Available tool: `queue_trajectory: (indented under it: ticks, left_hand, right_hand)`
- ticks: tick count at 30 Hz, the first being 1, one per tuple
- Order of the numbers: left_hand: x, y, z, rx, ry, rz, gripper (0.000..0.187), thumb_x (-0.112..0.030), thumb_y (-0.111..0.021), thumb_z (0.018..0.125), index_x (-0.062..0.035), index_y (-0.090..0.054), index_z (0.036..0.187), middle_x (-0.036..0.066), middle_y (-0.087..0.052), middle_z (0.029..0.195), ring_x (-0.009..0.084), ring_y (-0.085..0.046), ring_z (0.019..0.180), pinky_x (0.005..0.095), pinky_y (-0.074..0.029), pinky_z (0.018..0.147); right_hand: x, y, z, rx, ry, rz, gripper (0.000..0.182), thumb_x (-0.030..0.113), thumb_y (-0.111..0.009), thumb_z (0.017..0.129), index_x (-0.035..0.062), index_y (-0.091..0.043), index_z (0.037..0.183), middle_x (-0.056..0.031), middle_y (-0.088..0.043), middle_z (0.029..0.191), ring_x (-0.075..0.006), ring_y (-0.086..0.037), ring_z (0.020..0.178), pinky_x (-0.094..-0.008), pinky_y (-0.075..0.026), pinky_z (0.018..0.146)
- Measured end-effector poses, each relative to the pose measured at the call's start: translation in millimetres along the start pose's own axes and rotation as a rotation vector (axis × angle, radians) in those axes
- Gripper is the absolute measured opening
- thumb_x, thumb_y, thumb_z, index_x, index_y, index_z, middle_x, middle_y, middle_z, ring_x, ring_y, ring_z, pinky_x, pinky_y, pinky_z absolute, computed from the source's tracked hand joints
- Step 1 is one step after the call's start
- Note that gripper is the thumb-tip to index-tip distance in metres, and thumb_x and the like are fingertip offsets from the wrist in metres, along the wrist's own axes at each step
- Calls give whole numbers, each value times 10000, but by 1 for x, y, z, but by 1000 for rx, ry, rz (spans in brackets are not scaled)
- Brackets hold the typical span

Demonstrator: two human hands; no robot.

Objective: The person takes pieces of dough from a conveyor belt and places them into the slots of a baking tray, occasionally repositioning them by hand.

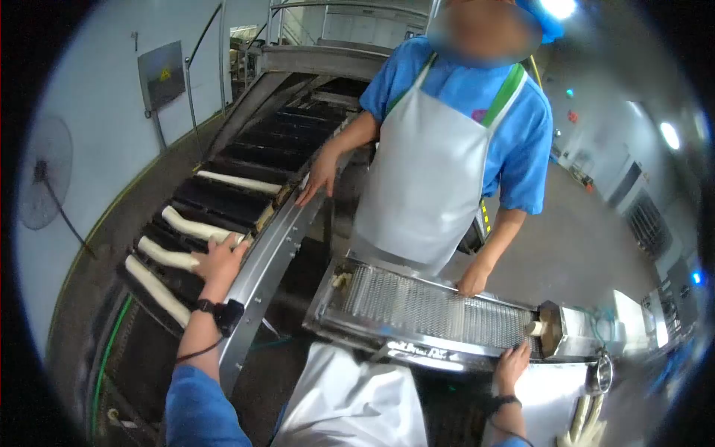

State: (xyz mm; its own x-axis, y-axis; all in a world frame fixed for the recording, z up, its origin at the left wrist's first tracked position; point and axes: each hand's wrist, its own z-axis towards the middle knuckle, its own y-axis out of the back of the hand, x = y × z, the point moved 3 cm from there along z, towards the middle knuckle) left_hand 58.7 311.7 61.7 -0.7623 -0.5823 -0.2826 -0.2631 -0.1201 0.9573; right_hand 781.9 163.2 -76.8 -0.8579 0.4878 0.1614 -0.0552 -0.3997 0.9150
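My left hand (219, 266) reaches over the edge of a large conveyor, fingers spread. Its fingertips touch the near end of a pale dough strip (195, 225), and its thumb side is against the end of another dough strip (165, 255). A third dough strip (158, 290) lies closer to me. My right hand (512, 366) rests on the near rim of a small mesh conveyor (424, 305), its fingers extended. Just beyond those fingertips, a short dough piece (536, 328) sticks out of the machine outlet (551, 329).
Across the mesh conveyor stands a co-worker (428, 164), one hand at the large conveyor's metal rail (272, 246), the other on the mesh conveyor's far rim. One more dough strip (238, 181) lies farther up the black trays (261, 141). Gloves (585, 425) lie at lower right.
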Motion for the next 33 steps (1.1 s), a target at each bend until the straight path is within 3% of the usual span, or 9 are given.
queue_trajectory:
  ticks: [5,6,13,15,16,20,27,31,33]
  left_hand:
    - [-3,1,-4,-31,26,15,550,-610,-493,896,-365,-507,1388,111,-312,1544,604,-151,1369,710,-225,1068]
    - [-3,0,-3,-25,33,4,532,-612,-492,898,-375,-522,1373,110,-287,1557,547,-101,1411,725,-222,1057]
    - [-1,-10,6,-62,-46,17,497,-589,-492,913,-365,-549,1353,106,-229,1584,388,-85,1472,777,-198,1023]
    - [-1,-11,7,-71,-71,-2,506,-584,-497,914,-342,-552,1354,121,-221,1585,389,-81,1473,782,-192,1022]
    - [-1,-11,7,-71,-69,-2,506,-584,-497,914,-342,-552,1354,121,-221,1585,389,-81,1473,782,-192,1022]
    - [-3,-7,5,-92,-35,8,587,-602,-523,895,-270,-532,1379,133,-197,1588,393,-77,1471,759,-221,1029]
    - [-2,8,-8,-190,6,82,763,-626,-573,856,-133,-462,1427,138,-116,1602,382,-26,1473,713,-262,1042]
    - [13,-7,3,-198,-33,46,803,-627,-574,854,-127,-404,1460,162,-131,1596,399,-22,1472,744,-238,1029]
    - [17,-5,1,-168,-35,37,824,-624,-584,849,-115,-388,1466,173,-130,1594,411,-24,1470,759,-223,1027]
  right_hand:
    - [0,-11,25,-136,3,0,640,37,-507,854,-10,-313,1462,-271,-284,1517,-395,-259,1423,-481,-229,1168]
    - [5,-10,33,-143,9,6,640,37,-507,854,-10,-313,1462,-271,-284,1517,-395,-259,1423,-481,-229,1168]
    - [54,45,59,232,165,-170,760,-23,-583,772,118,-342,1478,-136,-342,1530,-360,-264,1433,-507,-271,1144]
    - [65,59,66,424,158,-244,689,16,-620,777,115,-413,1426,-138,-425,1456,-363,-320,1395,-520,-318,1109]
    - [35,22,75,139,368,-355,444,60,-642,770,80,-600,1211,-113,-554,1251,-342,-480,1185,-493,-425,961]
    - [40,36,70,252,433,-527,304,37,-626,799,63,-648,1100,-154,-527,1269,-372,-446,1254,-508,-418,995]
    - [40,59,65,308,265,-267,350,111,-769,669,55,-661,997,-181,-612,1077,-346,-579,1047,-407,-500,883]
    - [100,124,97,354,77,945,367,90,-751,690,34,-608,1024,-66,-660,835,-222,-650,799,-317,-533,708]
    - [155,179,103,338,-12,1110,374,83,-712,748,18,-588,1094,-66,-653,911,-183,-646,839,-291,-531,713]
